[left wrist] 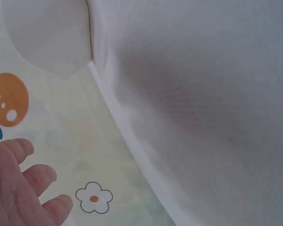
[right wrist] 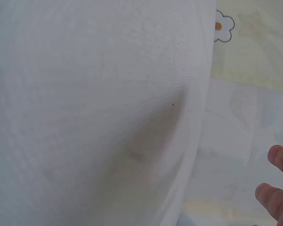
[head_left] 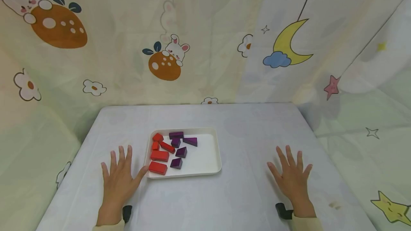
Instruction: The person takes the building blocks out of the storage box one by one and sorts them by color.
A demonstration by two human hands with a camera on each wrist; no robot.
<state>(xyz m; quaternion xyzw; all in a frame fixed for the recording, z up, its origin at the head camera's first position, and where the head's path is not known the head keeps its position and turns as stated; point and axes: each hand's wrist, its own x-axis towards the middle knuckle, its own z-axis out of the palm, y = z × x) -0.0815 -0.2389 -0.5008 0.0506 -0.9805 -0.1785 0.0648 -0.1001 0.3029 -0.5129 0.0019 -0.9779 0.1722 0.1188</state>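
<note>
A white tray (head_left: 205, 156) lies on the table, left of its middle. Several red blocks (head_left: 159, 156) line the tray's left side, with several purple blocks (head_left: 181, 152) beside them. My left hand (head_left: 119, 179) is spread with straight fingers left of the tray, its thumb tip right at the tray's left rim. In the left wrist view the fingers (left wrist: 40, 179) show at the lower left, holding nothing. Far to the right of the tray, my right hand (head_left: 292, 179) is spread too, with nothing in it. Its fingertips (right wrist: 273, 195) appear at the right edge of the right wrist view.
A white cloth covers the table (head_left: 247, 195). Behind it and at both sides hangs a curtain (head_left: 212, 45) printed with rabbits, flowers, a moon and stars. Each wrist wears a dark band piece, such as the black mount (head_left: 284, 211) by the right sleeve.
</note>
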